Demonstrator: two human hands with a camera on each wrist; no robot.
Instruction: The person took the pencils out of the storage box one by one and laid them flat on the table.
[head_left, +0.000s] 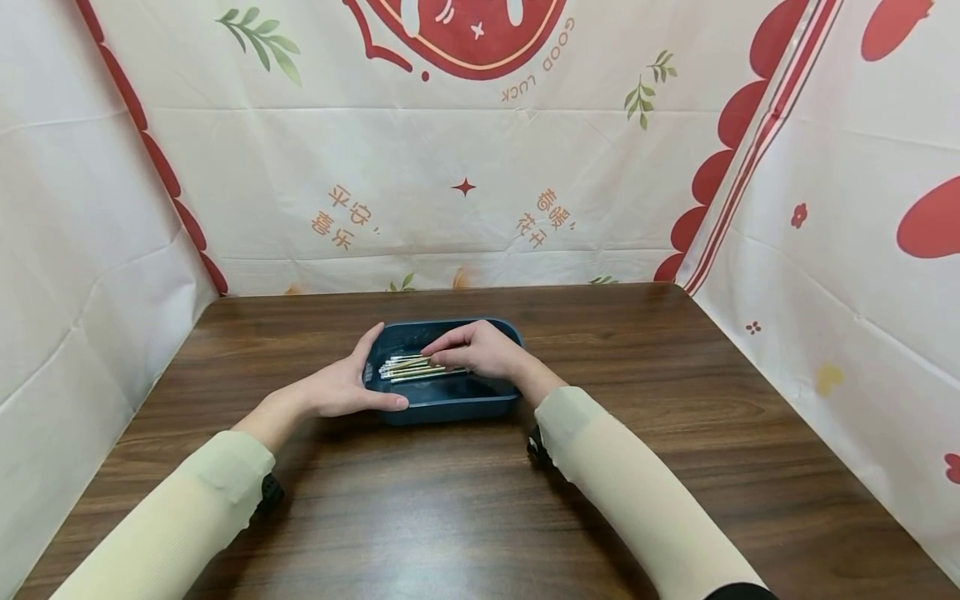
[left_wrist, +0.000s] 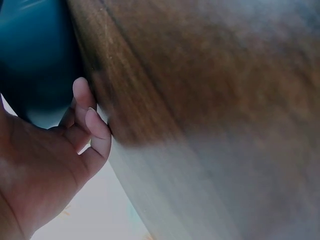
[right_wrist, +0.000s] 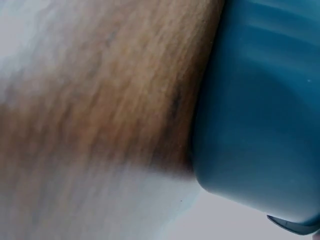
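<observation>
A dark blue rectangular plastic tray [head_left: 450, 410] sits on the wooden table, its outer wall filling the right of the right wrist view. In it lies a loose bundle of thin pale and gold sticks [head_left: 408, 369], pointing left to right. My left hand [head_left: 339, 388] grips the tray's left end, thumb along the near rim and index finger toward the far corner; the left wrist view shows its other fingers bent by the tray wall. Reaching in over the right side, my right hand [head_left: 487, 350] pinches at the sticks with thumb and fingertips. Its palm side is hidden.
The brown wood-grain table [head_left: 420, 508] reaches back to a white printed cloth [head_left: 450, 150] with red and green patterns. More cloth hangs along the left and right sides. A dark band is worn at each wrist, below the pale sleeves [head_left: 630, 483].
</observation>
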